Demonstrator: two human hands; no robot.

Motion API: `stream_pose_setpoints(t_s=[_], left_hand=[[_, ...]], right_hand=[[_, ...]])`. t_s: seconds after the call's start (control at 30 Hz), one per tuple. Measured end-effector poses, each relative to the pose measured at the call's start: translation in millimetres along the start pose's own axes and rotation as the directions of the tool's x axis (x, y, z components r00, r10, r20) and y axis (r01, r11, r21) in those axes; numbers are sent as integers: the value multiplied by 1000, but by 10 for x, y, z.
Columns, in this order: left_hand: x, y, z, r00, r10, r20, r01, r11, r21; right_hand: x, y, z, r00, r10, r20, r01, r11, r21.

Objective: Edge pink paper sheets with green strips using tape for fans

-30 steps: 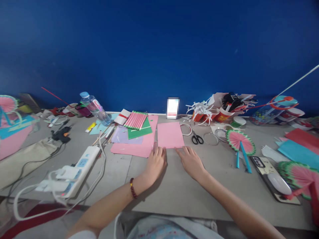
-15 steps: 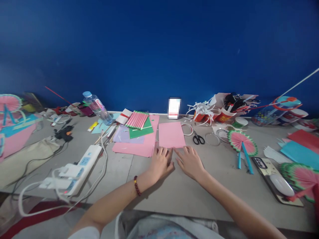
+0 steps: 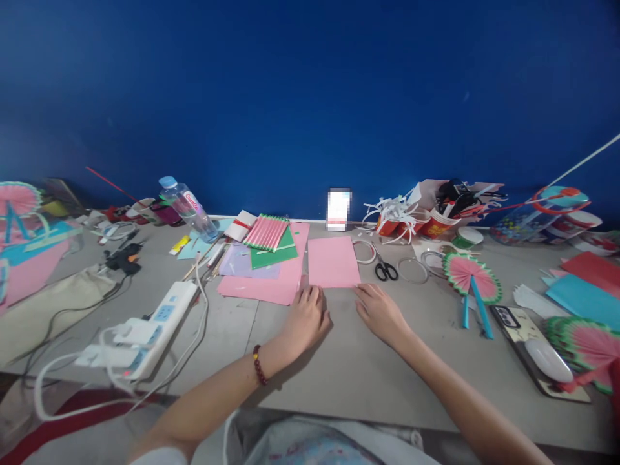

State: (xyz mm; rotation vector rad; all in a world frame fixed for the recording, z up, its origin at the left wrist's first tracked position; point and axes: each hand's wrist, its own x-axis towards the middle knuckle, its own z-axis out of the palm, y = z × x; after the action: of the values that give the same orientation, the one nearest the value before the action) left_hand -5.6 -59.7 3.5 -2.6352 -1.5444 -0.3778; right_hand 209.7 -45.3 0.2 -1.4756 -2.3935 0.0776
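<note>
As the right hand [image 3: 382, 314] shifts outward, the flat, square sheet of pink paper [image 3: 334, 261] lies just ahead

Half a second ago, both hands' fingers nearly met mid-edge; now they sit near opposite near corners, suggesting that edge is being smoothed. Both are empty, fingers loosely bent; the left hand's [image 3: 305, 318] pressure cannot be told. Larger pink paper sheets [image 3: 242, 289] crowd its left; black-handled metal scissors [image 3: 386, 271] lie beyond the right. Bare grey tabletop [image 3: 346, 365] opens between the wrists.

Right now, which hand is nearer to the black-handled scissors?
Right. The right hand is just on the near side of the scissors, apart from them; the left hand is farther off to their left, by the square pink sheet's near-left corner.
</note>
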Motion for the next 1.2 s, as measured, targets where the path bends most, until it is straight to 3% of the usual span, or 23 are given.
stream_pose_setpoints(t_s=[0.17, 0.37, 0.47, 0.57, 0.83, 0.9, 1.0, 1.1, 1.2], left_hand=[[88, -190, 21, 999, 26, -36, -28, 998, -58], [245, -481, 15, 994, 56, -99, -85, 942, -324], [267, -537, 13, 991, 61, -122, -98, 941, -324], [265, -553, 30, 988, -15, -154, -29, 960, -279], [283, -504, 27, 971, -153, -182, 69, 913, -402], [291, -487, 25, 968, -193, -162, 78, 840, -536], [309, -462, 61, 957, -280, -73, 119, 612, -782], [333, -427, 110, 937, -346, 48, 163, 311, -936], [346, -385, 96, 925, -351, 147, 190, 90, -978]], right_hand=[[37, 113, 22, 998, -36, -51, 39, 998, 49], [27, 132, 57, 985, -103, -139, 102, 995, -10], [20, 85, 6, 985, -131, -115, 134, 991, 19], [3, -36, -71, 976, -199, -85, 205, 976, 67], [-113, -419, -97, 900, -434, 36, 402, 861, 312], [-138, -474, -107, 883, -462, 86, 397, 830, 392], [-148, -525, -139, 876, -466, 120, 343, 780, 523], [-120, -511, -153, 927, -373, 44, 266, 735, 624], [-72, -422, -132, 976, -187, -115, 217, 748, 627]])
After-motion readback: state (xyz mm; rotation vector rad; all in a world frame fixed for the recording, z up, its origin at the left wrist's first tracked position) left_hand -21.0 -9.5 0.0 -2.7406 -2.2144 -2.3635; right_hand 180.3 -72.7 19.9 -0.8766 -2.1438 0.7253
